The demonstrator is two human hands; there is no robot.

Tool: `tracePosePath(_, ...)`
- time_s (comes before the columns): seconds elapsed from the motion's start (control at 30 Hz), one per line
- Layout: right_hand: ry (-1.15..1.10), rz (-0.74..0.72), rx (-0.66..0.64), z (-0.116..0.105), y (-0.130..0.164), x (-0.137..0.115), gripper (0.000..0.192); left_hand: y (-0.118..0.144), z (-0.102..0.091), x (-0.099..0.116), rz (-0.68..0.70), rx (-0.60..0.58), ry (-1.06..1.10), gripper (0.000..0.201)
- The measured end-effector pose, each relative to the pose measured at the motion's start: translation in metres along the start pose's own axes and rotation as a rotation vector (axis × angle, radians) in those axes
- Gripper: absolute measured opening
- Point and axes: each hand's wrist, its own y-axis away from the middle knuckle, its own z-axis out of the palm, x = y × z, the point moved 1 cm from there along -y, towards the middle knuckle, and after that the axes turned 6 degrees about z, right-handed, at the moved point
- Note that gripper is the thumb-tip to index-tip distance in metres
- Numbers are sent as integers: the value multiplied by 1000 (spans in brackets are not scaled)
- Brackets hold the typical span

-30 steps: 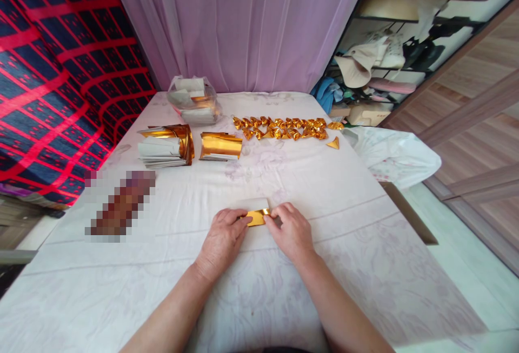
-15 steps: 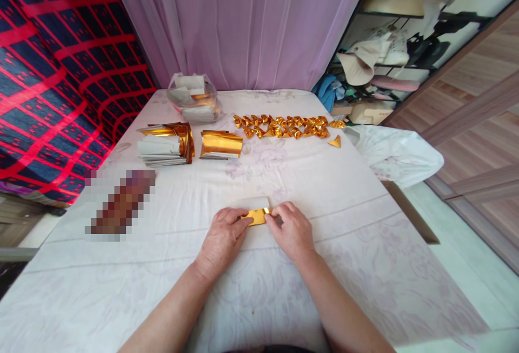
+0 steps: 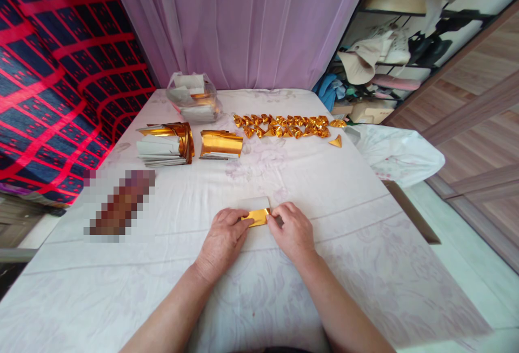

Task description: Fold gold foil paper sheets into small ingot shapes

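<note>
I see both hands low on the white tablecloth [image 3: 365,266], close together with only a narrow gap between them, and each one pinches an end of the same gold foil sheet [image 3: 256,217]. My left hand [image 3: 222,240] presses its fingertips on the sheet's left end, my right hand [image 3: 292,230] grips the right end between thumb and forefinger, and the sheet lies flat on the cloth near the table's middle, its white backing showing just behind the gold strip. I judge this sheet to be very light, thin and limp, slick on the gold face, and quick to crease or tear, so I would take it at the corners and edges with fingertips only and press folds against the table. Farther away lie 2 stacks of gold sheets [image 3: 221,145] [image 3: 164,145], a clear plastic bag [image 3: 193,98] behind them, and a row of folded gold pieces [image 3: 286,126] with 1 loose triangle [image 3: 335,141] just beside its right end.
</note>
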Motion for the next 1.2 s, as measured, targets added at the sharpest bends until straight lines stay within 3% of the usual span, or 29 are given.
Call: tracePosePath(1.2,-16,-3,-33,-1,1,-1,18,0,0,0,14,5,-13,22)
